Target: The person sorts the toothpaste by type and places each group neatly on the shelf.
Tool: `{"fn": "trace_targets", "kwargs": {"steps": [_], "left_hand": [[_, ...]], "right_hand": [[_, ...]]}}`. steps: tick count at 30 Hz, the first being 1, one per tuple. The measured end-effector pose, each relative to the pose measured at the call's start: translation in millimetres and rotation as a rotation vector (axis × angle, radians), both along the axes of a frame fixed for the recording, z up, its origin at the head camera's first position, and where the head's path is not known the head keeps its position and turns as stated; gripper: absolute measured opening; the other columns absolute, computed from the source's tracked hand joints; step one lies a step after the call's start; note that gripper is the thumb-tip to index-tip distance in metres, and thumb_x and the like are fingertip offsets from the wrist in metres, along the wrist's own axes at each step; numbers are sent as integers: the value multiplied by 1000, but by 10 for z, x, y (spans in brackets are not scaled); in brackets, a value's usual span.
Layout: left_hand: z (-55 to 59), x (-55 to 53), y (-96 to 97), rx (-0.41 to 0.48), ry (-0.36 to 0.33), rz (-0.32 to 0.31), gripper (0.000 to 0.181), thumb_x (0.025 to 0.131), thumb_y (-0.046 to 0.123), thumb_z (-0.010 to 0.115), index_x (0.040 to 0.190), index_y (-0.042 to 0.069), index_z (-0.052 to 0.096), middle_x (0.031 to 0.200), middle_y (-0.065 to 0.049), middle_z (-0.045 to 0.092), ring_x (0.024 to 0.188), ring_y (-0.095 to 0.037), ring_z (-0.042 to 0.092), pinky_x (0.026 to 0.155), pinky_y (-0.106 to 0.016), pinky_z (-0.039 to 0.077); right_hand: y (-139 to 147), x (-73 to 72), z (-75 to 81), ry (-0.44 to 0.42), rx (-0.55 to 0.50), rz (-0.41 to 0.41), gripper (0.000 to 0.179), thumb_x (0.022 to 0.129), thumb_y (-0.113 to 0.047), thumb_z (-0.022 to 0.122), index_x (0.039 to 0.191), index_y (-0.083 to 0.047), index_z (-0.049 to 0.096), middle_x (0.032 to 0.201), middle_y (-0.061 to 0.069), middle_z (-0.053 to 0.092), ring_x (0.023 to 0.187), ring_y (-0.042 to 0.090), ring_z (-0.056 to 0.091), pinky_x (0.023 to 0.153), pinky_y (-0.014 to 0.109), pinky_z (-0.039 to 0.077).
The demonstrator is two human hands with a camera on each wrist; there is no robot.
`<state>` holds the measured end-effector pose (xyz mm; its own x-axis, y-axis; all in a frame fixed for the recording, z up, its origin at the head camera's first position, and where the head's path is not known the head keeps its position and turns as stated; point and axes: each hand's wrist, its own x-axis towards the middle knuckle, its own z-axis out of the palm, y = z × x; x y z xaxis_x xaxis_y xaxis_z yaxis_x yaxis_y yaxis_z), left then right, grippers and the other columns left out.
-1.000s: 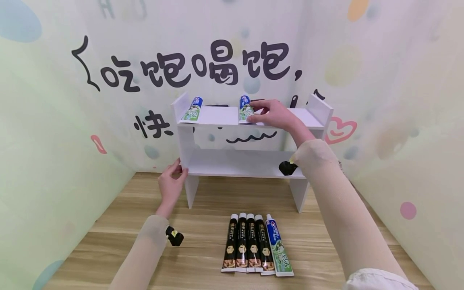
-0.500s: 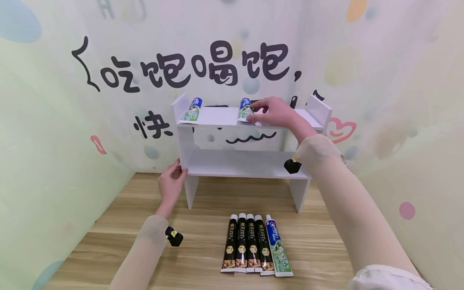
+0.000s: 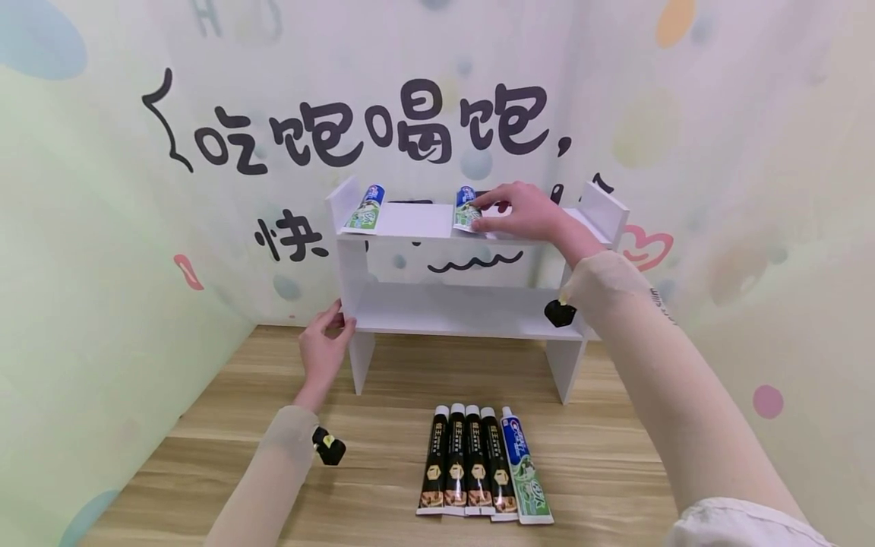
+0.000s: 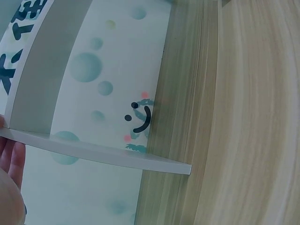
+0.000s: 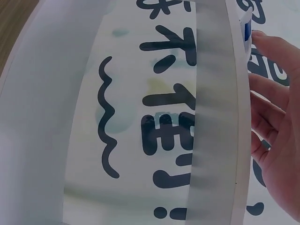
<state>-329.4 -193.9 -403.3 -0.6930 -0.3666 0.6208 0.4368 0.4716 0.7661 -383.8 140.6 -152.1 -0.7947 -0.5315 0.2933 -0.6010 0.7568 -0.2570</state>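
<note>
A blue-and-green toothpaste tube [image 3: 465, 207] lies on the top board of a white two-tier shelf [image 3: 451, 310], its flat end toward the front edge. My right hand [image 3: 526, 213] pinches its right side between thumb and fingers. In the right wrist view only a sliver of that tube [image 5: 247, 35] shows by the thumb, beyond the board's edge. A matching tube [image 3: 367, 209] rests at the top board's left end. Low on the shelf's left side, my left hand [image 3: 323, 346] grips the side panel, thumb and fingers on opposite faces in the left wrist view.
On the wooden table [image 3: 225, 456] in front of the shelf, several black toothpaste tubes [image 3: 456, 463] lie side by side, caps away from me. Another blue-and-green tube [image 3: 525, 467] lies at their right. A printed wall [image 3: 437, 45] stands close behind the shelf.
The far end of the tube under my right hand sits slightly lower than before. My right forearm has shifted a little to the right. The left hand keeps its place on the panel.
</note>
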Motion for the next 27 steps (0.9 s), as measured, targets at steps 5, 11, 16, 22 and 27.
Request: {"fn": "trace_targets", "kwargs": {"steps": [5, 11, 16, 22, 27], "left_hand": [[-4, 1, 7, 2, -11, -1, 43, 85, 5, 75, 126, 0, 64, 101, -24, 73, 86, -25, 71, 71, 4, 43], [2, -5, 10, 5, 5, -6, 42, 85, 4, 75, 125, -1, 64, 100, -25, 72, 87, -30, 71, 69, 4, 43], [10, -8, 26, 3, 22, -5, 42, 84, 1, 74, 125, -2, 64, 100, -26, 72, 89, -39, 70, 69, 5, 42], [1, -11, 31, 13, 5, -17, 43, 85, 2, 74, 126, -2, 64, 101, -26, 71, 90, -37, 69, 69, 3, 44], [3, -4, 30, 31, -7, -13, 42, 85, 3, 75, 125, 0, 65, 100, -24, 71, 84, -15, 66, 69, 2, 46]], "right_hand": [[18, 41, 39, 15, -7, 15, 54, 89, -42, 70, 135, -16, 61, 132, 10, 64, 107, 27, 51, 90, 37, 40], [53, 156, 124, 61, -20, 41, 52, 88, -40, 71, 133, -15, 63, 127, 10, 67, 105, 26, 52, 86, 36, 39], [123, 293, 145, 120, -33, 47, 50, 89, -39, 71, 132, -16, 64, 128, 8, 67, 107, 25, 54, 88, 38, 40], [223, 498, 77, 191, -59, 68, 48, 89, -34, 72, 132, -15, 64, 127, 10, 66, 108, 27, 51, 94, 41, 39], [271, 702, -41, 225, -45, 61, 51, 89, -39, 71, 134, -16, 62, 130, 9, 64, 113, 27, 50, 96, 46, 41]]}}
